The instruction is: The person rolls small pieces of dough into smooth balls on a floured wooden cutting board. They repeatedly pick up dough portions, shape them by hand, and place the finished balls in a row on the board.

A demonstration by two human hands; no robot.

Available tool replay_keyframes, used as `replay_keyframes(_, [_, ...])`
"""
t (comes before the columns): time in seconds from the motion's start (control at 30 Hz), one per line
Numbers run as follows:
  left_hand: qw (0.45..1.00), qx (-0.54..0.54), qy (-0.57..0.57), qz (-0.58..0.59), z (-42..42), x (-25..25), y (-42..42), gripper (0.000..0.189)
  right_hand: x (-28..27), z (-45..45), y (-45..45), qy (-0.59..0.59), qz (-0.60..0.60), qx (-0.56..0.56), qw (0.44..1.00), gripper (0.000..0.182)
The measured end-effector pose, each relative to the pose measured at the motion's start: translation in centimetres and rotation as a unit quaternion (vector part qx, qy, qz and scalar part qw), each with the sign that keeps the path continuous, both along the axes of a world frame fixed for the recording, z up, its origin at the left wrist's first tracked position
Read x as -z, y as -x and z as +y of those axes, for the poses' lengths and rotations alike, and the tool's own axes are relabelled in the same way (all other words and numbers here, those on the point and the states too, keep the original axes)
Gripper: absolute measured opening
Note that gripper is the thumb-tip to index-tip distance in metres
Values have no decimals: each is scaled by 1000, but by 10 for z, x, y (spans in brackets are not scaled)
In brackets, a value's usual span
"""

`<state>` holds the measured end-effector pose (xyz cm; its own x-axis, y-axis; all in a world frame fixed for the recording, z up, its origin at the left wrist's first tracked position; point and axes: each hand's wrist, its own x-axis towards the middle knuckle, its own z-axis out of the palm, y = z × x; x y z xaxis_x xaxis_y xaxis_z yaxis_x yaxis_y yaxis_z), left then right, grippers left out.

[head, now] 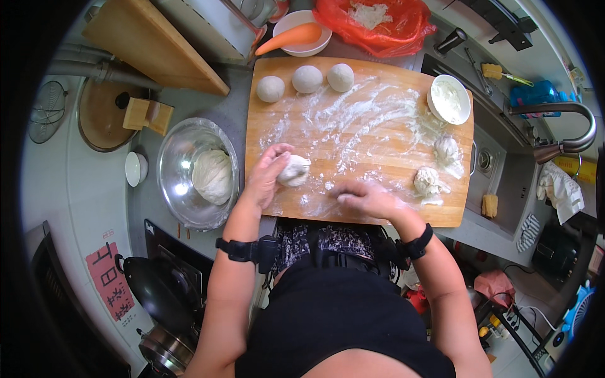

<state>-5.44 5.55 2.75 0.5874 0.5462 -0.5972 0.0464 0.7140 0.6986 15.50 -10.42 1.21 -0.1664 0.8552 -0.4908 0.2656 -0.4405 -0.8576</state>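
On a floured wooden board [378, 165], my left hand [267, 172] rests against the left side of a small dough piece [294, 171]; its grip cannot be told. To the right, my right hand [364, 196] hovers low over or touches the board near its front edge, fingers together and curled, with no dough visible in it. Three smooth dough balls [307, 79] sit along the board's back left. Two rough, floured dough lumps [427, 182] lie at the right. A white bowl of flour [449, 99] stands at the back right corner. A larger dough mass [212, 177] lies in a metal bowl [165, 189] left of the board.
Behind the board are a white bowl [321, 47] with an orange spoon [293, 38] and a red plastic bag [401, 35]. The sink [496, 175] and faucet [586, 123] are at the right. A black wok [156, 293] is at the lower left.
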Motion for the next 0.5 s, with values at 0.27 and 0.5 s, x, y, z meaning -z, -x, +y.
replay_keyframes(0.27, [986, 42, -153, 45, 1, 17, 36, 19, 31, 35, -17, -176, 185, 285, 924, 38])
replay_keyframes(0.5, [981, 1, -182, 61, 3, 7, 31, 18, 24, 61, 65, -24, 252, 45, 966, 44])
